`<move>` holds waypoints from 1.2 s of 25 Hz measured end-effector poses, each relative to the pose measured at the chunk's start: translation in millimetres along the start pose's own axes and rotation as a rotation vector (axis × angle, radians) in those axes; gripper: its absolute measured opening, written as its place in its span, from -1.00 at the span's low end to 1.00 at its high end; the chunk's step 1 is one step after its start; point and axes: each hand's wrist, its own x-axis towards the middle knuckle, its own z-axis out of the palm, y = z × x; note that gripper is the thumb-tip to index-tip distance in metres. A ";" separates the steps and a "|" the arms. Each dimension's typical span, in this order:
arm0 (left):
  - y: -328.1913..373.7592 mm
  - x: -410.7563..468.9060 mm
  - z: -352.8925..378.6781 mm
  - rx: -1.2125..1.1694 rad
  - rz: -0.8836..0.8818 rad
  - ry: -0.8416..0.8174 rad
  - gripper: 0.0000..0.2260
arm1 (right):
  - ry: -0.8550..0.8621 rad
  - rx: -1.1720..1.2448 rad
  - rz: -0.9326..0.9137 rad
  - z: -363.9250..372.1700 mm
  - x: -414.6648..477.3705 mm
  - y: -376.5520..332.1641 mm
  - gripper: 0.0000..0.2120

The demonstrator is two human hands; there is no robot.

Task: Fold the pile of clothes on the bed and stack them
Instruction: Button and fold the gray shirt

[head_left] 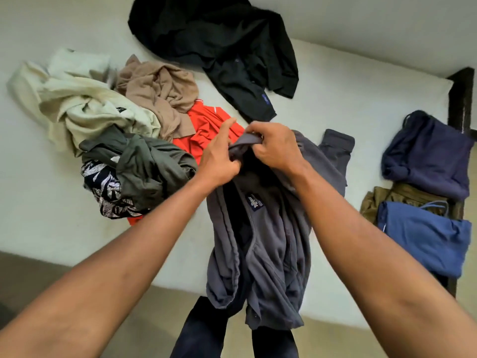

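Observation:
A grey fleece jacket [268,241] hangs in front of me over the near edge of the white bed [348,120], one sleeve trailing onto the mattress. My left hand [219,161] and my right hand [276,148] both grip its bunched top edge, close together. To the left lies the unfolded pile: a cream garment [85,104], a tan one [160,86], an orange shirt [206,127], an olive-grey one [149,166] and a dark leaf-print piece [108,192]. A black garment [219,47] lies spread at the back.
At the right end of the bed sit folded clothes: a navy item [428,156], a blue item [426,236] and an olive-brown one [387,200] under it. A dark bed frame post [462,96] stands behind them. Tan floor [38,275] runs along the near side.

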 end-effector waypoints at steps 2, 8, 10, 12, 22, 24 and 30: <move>-2.4 -14.5 12.9 0.110 -0.067 0.245 -0.44 | 0.021 0.018 -0.057 -18.4 -1.1 -7.7 -0.61; -0.5 -84.3 53.7 0.191 -0.277 0.151 -0.84 | 0.526 0.419 0.268 -79.7 -29.0 21.9 -0.73; -15.7 -126.1 61.7 0.208 -0.451 0.035 -0.86 | 0.728 0.518 0.359 -114.3 -37.0 38.7 -0.77; -24.8 -156.7 59.2 0.193 -0.593 0.034 -0.81 | 0.806 0.484 0.417 -135.3 -51.4 58.8 -0.74; 113.2 -58.9 -54.1 -0.224 -0.207 0.354 -0.72 | -0.262 -0.062 -0.044 -78.1 -153.4 62.1 0.06; 149.9 -65.7 -33.4 -0.251 -0.038 0.236 -0.71 | -0.274 0.145 -0.196 -77.9 -129.0 17.2 0.13; 118.0 -100.1 36.5 -0.398 -0.002 0.361 -0.35 | -0.092 0.300 -0.404 -74.6 -90.9 4.7 -0.63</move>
